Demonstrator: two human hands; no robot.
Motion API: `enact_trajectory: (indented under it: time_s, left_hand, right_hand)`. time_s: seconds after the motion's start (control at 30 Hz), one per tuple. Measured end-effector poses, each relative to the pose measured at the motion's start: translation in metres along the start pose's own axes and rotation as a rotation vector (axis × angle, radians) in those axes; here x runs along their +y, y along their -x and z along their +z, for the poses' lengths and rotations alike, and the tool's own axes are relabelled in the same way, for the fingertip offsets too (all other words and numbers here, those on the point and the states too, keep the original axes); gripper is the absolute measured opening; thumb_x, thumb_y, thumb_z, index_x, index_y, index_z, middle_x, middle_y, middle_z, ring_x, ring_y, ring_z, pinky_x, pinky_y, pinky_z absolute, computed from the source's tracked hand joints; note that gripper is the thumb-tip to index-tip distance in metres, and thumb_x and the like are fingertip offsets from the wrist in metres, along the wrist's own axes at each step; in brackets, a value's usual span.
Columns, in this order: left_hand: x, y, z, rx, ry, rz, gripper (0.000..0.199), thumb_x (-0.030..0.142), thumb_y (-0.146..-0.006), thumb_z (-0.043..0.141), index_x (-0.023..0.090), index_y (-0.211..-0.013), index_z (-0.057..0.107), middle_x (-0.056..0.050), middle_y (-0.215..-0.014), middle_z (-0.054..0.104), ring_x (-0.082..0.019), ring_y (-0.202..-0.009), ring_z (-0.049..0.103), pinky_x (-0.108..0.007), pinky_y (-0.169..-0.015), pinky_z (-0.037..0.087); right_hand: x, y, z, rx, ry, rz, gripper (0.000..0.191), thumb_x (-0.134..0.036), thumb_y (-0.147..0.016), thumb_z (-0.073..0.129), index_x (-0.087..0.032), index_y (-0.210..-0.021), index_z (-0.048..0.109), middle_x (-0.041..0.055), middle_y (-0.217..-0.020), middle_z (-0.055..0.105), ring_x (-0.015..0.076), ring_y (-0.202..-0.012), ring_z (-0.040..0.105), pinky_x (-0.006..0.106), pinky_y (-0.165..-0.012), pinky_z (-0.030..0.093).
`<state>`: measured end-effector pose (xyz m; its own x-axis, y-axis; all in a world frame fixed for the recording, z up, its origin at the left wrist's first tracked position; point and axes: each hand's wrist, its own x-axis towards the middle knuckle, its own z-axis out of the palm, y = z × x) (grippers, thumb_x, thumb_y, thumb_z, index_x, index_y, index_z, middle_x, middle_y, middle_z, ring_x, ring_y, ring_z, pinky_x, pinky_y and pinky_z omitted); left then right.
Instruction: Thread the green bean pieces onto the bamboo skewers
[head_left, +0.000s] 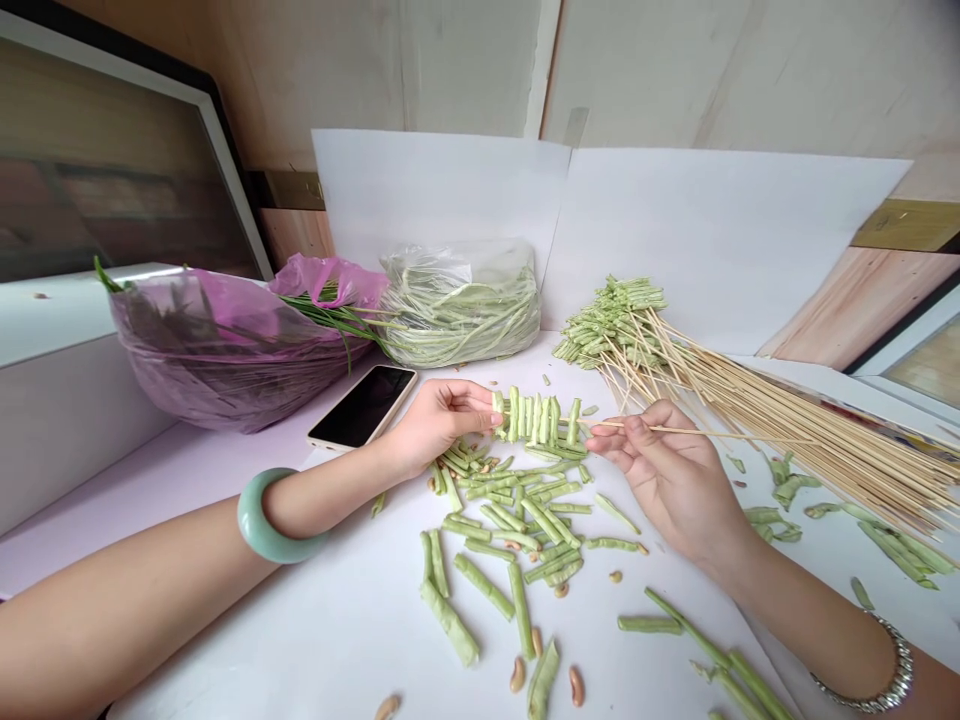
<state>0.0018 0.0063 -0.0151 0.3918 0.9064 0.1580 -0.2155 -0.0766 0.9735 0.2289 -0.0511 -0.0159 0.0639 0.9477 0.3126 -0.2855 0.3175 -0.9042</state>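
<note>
Pale green long-bean pieces (534, 418) sat gripped in the left hand's (439, 420) closed fingers (480, 405), while the right hand's (667, 480) fingers (619, 435) pinched a thin bamboo skewer (720, 434).

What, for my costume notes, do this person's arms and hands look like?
Both arms are bare, no sleeves or gloves. The left arm wears a thick pale green bangle; the right arm a silver link bracelet. The left hand and right hand show no rings.
</note>
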Motion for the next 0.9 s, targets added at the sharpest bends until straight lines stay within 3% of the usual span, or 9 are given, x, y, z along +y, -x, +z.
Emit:
enact_trajectory:
  time_s: [0.27, 0.4, 0.6, 0.9]
  left_hand:
    - [0.000, -0.007, -0.007, 0.160, 0.116, 0.043, 0.015, 0.015, -0.062, 0.073, 0.014, -0.070, 0.060, 0.002, -0.063, 0.059, -0.008, -0.055, 0.055, -0.019, -0.053, 0.041]
    - [0.001, -0.006, -0.005, 0.122, 0.001, 0.051, 0.016, 0.018, -0.063, 0.072, 0.013, -0.073, 0.059, 0.001, -0.066, 0.058, -0.010, -0.058, 0.055, -0.022, -0.057, 0.044]
    - [0.007, 0.000, 0.003, 0.056, -0.247, 0.076, 0.033, 0.016, -0.065, 0.067, 0.016, -0.096, 0.054, 0.004, -0.067, 0.053, -0.009, -0.060, 0.051, -0.021, -0.058, 0.044]
    - [0.007, -0.003, -0.001, 0.055, -0.362, 0.045, 0.032, 0.020, -0.065, 0.065, 0.016, -0.094, 0.054, 0.002, -0.073, 0.052, -0.011, -0.065, 0.051, -0.022, -0.061, 0.042]
  right_hand:
    - [0.005, -0.009, -0.011, 0.121, -0.055, 0.014, 0.029, -0.029, -0.066, 0.078, -0.021, -0.067, 0.051, 0.0002, -0.070, 0.070, 0.0113, -0.069, 0.067, 0.022, -0.073, 0.057]
    - [0.007, -0.011, -0.015, 0.150, -0.065, 0.030, 0.028, -0.029, -0.067, 0.078, -0.020, -0.068, 0.051, 0.0000, -0.070, 0.070, 0.0122, -0.069, 0.067, 0.025, -0.072, 0.057]
    - [0.008, -0.010, -0.012, 0.153, -0.083, 0.061, 0.028, -0.029, -0.064, 0.079, -0.021, -0.066, 0.052, 0.0000, -0.070, 0.069, 0.0113, -0.069, 0.067, 0.024, -0.072, 0.056]
    - [0.012, -0.011, -0.016, 0.166, -0.084, 0.088, 0.026, -0.029, -0.067, 0.077, -0.021, -0.067, 0.052, 0.0000, -0.072, 0.069, 0.0129, -0.070, 0.066, 0.027, -0.072, 0.057]
